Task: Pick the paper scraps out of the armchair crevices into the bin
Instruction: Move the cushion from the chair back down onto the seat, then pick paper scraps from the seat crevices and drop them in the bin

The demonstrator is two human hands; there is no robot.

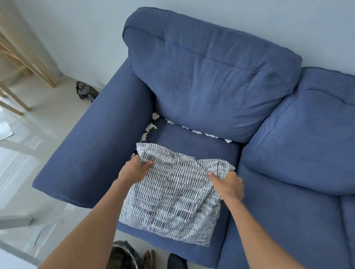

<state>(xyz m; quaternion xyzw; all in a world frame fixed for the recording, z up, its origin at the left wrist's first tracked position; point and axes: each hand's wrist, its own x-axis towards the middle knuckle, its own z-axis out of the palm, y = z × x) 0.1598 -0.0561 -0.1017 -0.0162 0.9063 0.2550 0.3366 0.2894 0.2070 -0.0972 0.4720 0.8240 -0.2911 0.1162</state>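
A blue armchair seat point(195, 140) fills the middle of the head view. White paper scraps point(151, 127) stick out of the crevice along the left armrest, and more paper scraps point(198, 132) line the crevice under the back cushion. A grey-and-white striped cushion cover point(173, 200) lies on the seat front. My left hand point(133, 170) grips its top left corner. My right hand point(228, 185) grips its top right corner. The bin point(123, 262), lined with a clear bag, stands on the floor below the seat front, partly hidden by my left arm.
The left armrest point(89, 148) and back cushion point(210, 72) border the seat. A second blue seat point(313, 146) adjoins on the right. A dark crumpled bag point(85, 92) lies on the floor behind the armrest. Wooden furniture legs point(9, 63) stand at the left. My feet point(160, 266) are beside the bin.
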